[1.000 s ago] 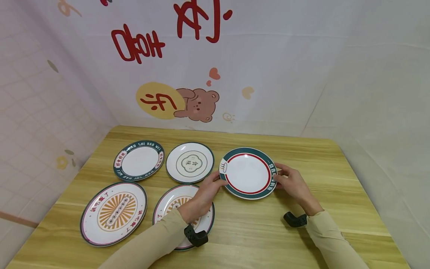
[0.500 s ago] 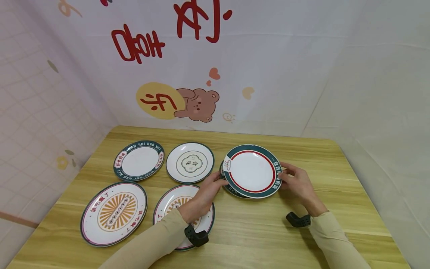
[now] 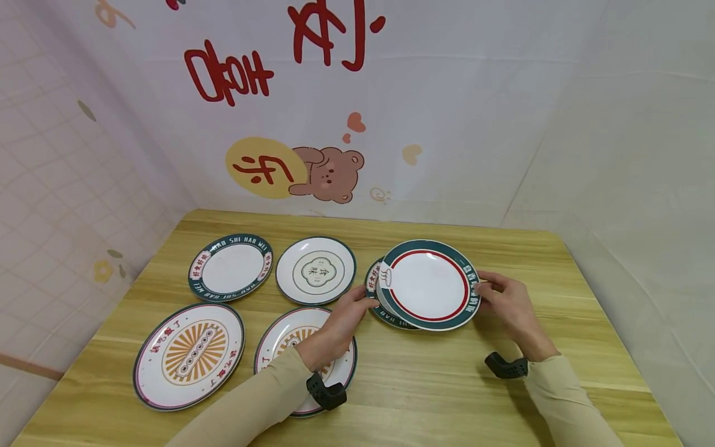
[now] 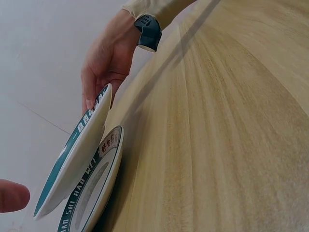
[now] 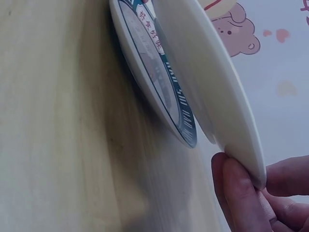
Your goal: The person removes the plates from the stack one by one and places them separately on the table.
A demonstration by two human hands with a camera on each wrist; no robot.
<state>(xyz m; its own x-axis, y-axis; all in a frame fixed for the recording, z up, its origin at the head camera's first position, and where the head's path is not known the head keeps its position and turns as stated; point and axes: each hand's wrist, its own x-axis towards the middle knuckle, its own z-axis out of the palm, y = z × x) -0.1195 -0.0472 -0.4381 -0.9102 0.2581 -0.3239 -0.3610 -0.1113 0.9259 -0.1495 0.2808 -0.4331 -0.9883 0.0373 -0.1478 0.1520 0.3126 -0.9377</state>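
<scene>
My right hand (image 3: 511, 310) pinches the right rim of a white plate with a green rim and a red ring (image 3: 427, 285), thumb on top and fingers beneath. This plate is raised and tilted above a second, green-rimmed plate with lettering (image 3: 385, 316), which it largely covers. A gap between the two plates (image 5: 207, 92) (image 5: 164, 87) shows in the right wrist view. My left hand (image 3: 337, 329) holds the lower plate's left rim, its thumb over the edge; the fingers beneath are hidden. In the left wrist view only the thumb (image 4: 13, 195) of that hand shows.
Left on the wooden table (image 3: 424, 397) lie a green-rimmed lettered plate (image 3: 231, 267), a small plate with a central emblem (image 3: 316, 270) and two sunburst plates (image 3: 190, 354) (image 3: 304, 406), one partly under my left arm. A printed cloth wall (image 3: 447, 124) stands behind.
My right hand has moved the red-ringed plate rightward and lifted it off the lettered plate, whose left part has come into view. My left hand has stayed in place.
</scene>
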